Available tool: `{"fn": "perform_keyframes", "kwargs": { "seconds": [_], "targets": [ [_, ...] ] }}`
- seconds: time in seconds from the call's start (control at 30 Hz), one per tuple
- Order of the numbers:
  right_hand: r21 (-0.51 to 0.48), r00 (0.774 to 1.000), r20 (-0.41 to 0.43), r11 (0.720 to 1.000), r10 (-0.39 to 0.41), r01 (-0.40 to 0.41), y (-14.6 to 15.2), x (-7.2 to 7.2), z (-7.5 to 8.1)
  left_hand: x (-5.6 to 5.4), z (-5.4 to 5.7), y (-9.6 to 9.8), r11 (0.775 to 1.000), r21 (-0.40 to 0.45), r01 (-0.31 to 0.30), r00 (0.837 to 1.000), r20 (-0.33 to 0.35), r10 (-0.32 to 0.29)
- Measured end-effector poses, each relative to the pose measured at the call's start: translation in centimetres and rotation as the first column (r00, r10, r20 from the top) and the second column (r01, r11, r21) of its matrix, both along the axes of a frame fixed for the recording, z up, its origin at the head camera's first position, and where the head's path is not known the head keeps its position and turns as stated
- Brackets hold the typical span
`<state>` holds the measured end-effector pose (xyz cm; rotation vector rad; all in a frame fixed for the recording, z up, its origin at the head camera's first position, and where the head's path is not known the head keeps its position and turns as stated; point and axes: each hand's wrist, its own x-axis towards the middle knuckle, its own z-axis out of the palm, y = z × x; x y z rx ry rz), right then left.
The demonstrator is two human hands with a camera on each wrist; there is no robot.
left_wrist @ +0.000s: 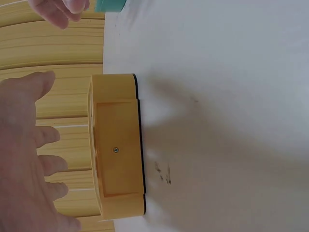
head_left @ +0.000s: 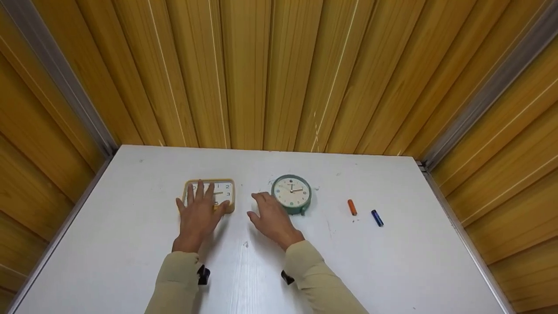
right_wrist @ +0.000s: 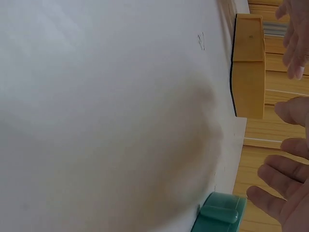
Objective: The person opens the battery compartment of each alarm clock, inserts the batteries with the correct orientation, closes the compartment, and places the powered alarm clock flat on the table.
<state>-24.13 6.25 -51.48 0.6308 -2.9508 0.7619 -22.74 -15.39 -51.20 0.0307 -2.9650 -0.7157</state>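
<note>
A square yellow clock (head_left: 227, 188) with a white dial lies face up on the white table. Above it my left hand (head_left: 198, 218) is spread, its fingers over the dial; in the left wrist view a gap shows between that hand and the yellow clock's side (left_wrist: 118, 145). Just right of it lies a round green clock (head_left: 293, 192), also face up. My right hand (head_left: 273, 218) hovers beside the green clock's left edge with fingers extended, holding nothing. In the right wrist view the green clock (right_wrist: 219, 212) is partly cut off by the frame.
An orange battery (head_left: 352, 207) and a blue battery (head_left: 377, 218) lie to the right of the green clock. Wood-patterned panels (head_left: 244, 78) rise behind the white table (head_left: 130, 218) and at both sides.
</note>
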Motion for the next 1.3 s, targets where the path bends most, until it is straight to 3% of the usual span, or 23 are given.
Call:
{"fn": "perform_keyframes", "kwargs": {
  "seconds": [0.17, 0.3, 0.57, 0.77, 0.93, 1.13, 1.3],
  "targets": [
    [-0.013, 0.999, 0.04, 1.0, 0.024, -0.024, -1.5, 0.2, -0.8, 0.3, -0.8, -1.5, 0.999, 0.041, -0.009, 1.0, 0.011, 0.008],
    [-0.028, 0.991, 0.13, 1.0, 0.003, 0.001, -2.3, 0.4, -1.3, 0.4, -1.5, -2.1, 0.998, 0.064, -0.02, 0.999, 0.037, 0.018],
    [-0.075, 0.965, 0.26, 0.995, -0.039, 0.061, -4.4, -0.4, -1.9, 0.1, -2.2, -3.2, 0.979, 0.157, -0.13, 0.991, 0.018, 0.129],
    [-0.125, 0.953, 0.295, 0.986, -0.065, 0.106, -5.3, -1.4, -1.7, -0.6, -2.5, -3.7, 0.972, 0.176, -0.156, 0.988, 0.032, 0.153],
    [-0.204, 0.947, 0.315, 0.97, -0.064, 0.133, -5.8, -2.7, -1.6, -1.2, -3.2, -4.1, 0.958, 0.225, -0.178, 0.983, 0.075, 0.165],
    [-0.344, 0.926, 0.371, 0.915, -0.073, 0.21, -6.1, -3.6, -2.0, -1.5, -3.1, -4.2, 0.941, 0.278, -0.193, 0.981, 0.08, 0.177],
    [-0.353, 0.917, 0.39, 0.905, -0.088, 0.237, -6.3, -3.6, -2.3, -1.8, -3.0, -4.4, 0.91, 0.347, -0.228, 0.974, 0.081, 0.213]
  ]
}}
